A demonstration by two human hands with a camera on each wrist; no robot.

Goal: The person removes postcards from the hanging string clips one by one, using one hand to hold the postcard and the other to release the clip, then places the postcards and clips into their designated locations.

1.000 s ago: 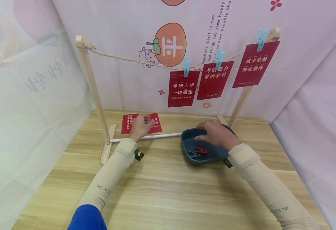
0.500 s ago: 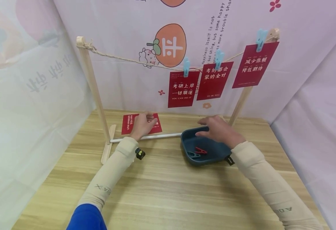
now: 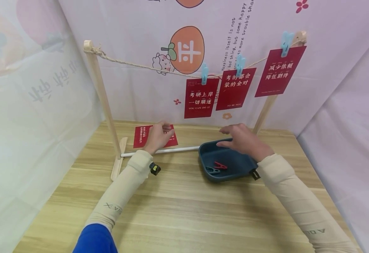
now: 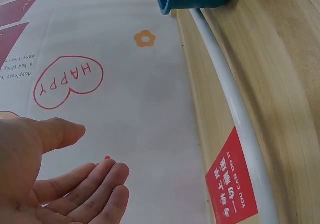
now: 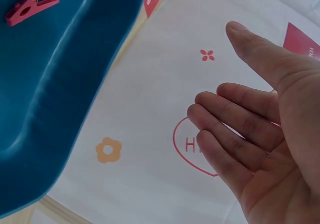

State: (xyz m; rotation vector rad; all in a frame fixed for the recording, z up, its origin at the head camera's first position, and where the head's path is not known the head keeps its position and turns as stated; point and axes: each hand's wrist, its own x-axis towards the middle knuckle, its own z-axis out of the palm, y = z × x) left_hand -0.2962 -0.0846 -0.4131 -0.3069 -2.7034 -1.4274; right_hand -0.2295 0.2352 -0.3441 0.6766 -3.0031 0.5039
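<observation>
Blue tray (image 3: 236, 167) sits on the surface (image 3: 184, 214), cavity upward, long axis left to right. Right hand (image 3: 245, 140), near its far rim, is empty, thumb wide of fingers. Left hand (image 3: 157, 138), likewise empty, is near red cards (image 3: 140, 137) behind a white rod (image 3: 184, 150).

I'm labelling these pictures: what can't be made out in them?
Head view: middle of the table cards, hidden by the left hand.
Head view: lower end of the right post, hidden by tray and right hand.
Head view: bottom line on the rightmost hung card, too small to read.
Left wrist view: hung cards, cut off by left edge.
Right wrist view: tray, cut off by left edge; left hand, by top edge.
</observation>
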